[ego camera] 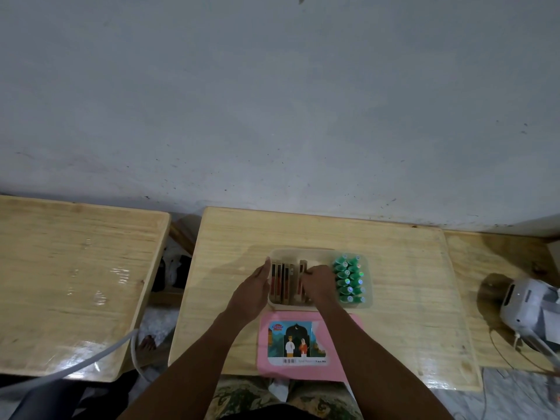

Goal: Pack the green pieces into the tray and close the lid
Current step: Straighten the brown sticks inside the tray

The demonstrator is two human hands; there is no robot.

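Note:
A clear plastic tray (303,253) sits in the middle of the wooden table (394,268). Several green pieces (349,278) stand packed in two rows in its right part. Brown and red flat boxes (283,280) stand on edge in its left part. My left hand (254,294) rests with straight fingers against the tray's left wall. My right hand (318,283) is inside the tray, fingers curled on one of the brown boxes. The pink lid (306,347), with a picture label, lies flat on the table just in front of the tray.
A second wooden table (69,277) stands to the left across a gap. A white device (527,301) with cables sits at the right. A grey wall rises behind the tables. A white cable (91,362) crosses the lower left.

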